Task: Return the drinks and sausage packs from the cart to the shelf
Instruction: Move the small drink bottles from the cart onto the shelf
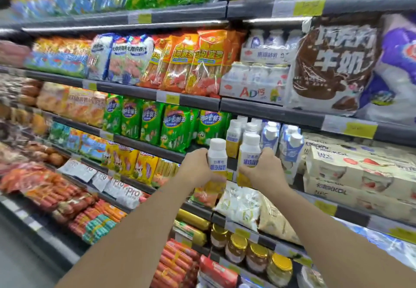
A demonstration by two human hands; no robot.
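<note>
Shelf unit: multi-tier shelving [198, 103] with grey front rails and yellow price tags; sausage packs fill the left bays, drinks and cartons the right.
Target row: white-capped bottles on shelf [244, 130] stand in file at the front edge of the third tier, beside blue-and-white cartons [290, 145].
Left hand [197, 170]: fingers curled round the lower body of the left bottle [216, 163], held upright just in front of the shelf edge.
Right hand [262, 170]: fingers wrapped round the right bottle [247, 157], upright, close against the front of the shelved row.
Bottle appearance: white screw cap, white upper label with blue lettering, yellow lower band; both match the shelved row. Smooth plastic, likely slippery.
Cart: not in view.
Risk 1: both bottles go in together near the front edge; a nudge from the right bottle could topple the standing row or push the cartons.
Risk 2: the left bottle hangs over the tier below; a loosened grip would drop it onto the packs there.
Risk 3: the grip is low, so a bottle may tip when set down.
Progress: judged mid-task; these two drinks not yet shelved.
</note>
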